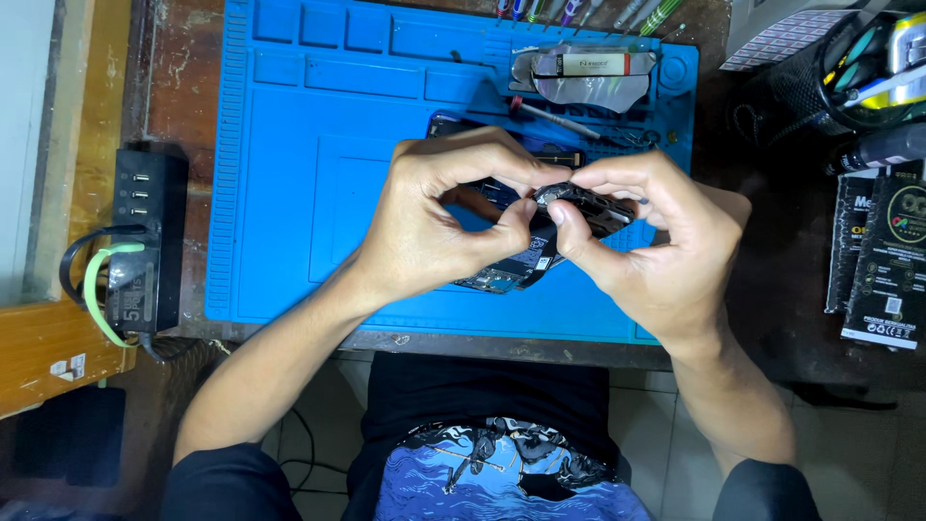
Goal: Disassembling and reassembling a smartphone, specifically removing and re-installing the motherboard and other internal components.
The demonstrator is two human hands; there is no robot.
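My left hand is curled, its thumb and forefinger pinched on the near end of a small black part held above the blue work mat. My right hand closes its fingers on the same part from the other side, so both hands grip it between them. The part is dark, narrow and slightly elongated, with a pale metallic patch at its left end and a thin light edge along its right; finer detail is too small to tell. Directly under my hands lies an opened phone, its dark circuit board partly showing beneath my left palm, resting flat on the mat.

Left to right across the desk: a black charging block with a row of ports and a green and black cable looped at its side stands at the left edge, apart from the mat. The mat is ribbed along its left border and has shallow trays along the top. At upper right on the mat sits a silvery curved plate with a small tube on it, a slim tool just below. Further right, a black mesh holder of tools and black retail boxes rest on the dark, worn wood. Tiled floor shows below the desk edge.
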